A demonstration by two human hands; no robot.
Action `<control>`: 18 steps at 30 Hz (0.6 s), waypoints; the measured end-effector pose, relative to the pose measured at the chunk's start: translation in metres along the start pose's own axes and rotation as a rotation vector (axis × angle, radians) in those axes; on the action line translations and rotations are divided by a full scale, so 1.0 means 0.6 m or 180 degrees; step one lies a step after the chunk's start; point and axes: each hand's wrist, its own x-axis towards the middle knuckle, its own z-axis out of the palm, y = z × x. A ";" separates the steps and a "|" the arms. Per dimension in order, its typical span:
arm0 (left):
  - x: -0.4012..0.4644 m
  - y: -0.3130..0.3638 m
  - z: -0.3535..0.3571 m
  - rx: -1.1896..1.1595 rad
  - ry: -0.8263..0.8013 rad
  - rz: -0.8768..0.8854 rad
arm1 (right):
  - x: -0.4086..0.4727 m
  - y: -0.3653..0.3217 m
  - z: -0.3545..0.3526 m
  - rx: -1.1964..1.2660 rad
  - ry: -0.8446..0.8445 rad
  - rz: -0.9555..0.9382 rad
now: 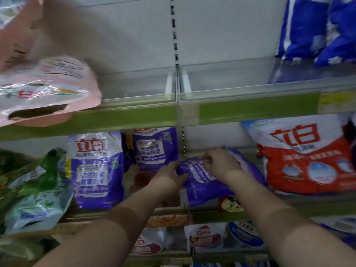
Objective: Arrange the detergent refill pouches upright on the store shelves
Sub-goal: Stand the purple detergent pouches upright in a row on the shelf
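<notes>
Green price strips front the white store shelves (123, 116), whose back panel is pale and carries a slotted upright rail (174, 35) down the middle. On the upper shelf, behind a clear plastic lip, blue-and-white bags (312, 29) stand at the far right, and a pink pouch (48, 89) hangs over the edge at the left, blurred. On the middle shelf two purple refill pouches (96, 170) stand upright at the left, one behind the other, with a green-and-white pouch (38, 189) leaning beside them and a large red-and-white detergent bag (304, 158) at the right. Between these, a third purple pouch (204, 182) lies tilted on its side. The left hand (169, 174) grips its left edge with curled fingers, and the right hand (219, 162) pinches its top edge, fingers bent over the film. Below, the lower shelf holds red-labelled pouches (204, 237) and a blue-rimmed tub (244, 236).
</notes>
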 end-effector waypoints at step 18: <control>0.044 -0.002 0.019 0.1849 0.0603 0.0589 | -0.049 0.016 0.018 0.0146 -0.0006 0.1413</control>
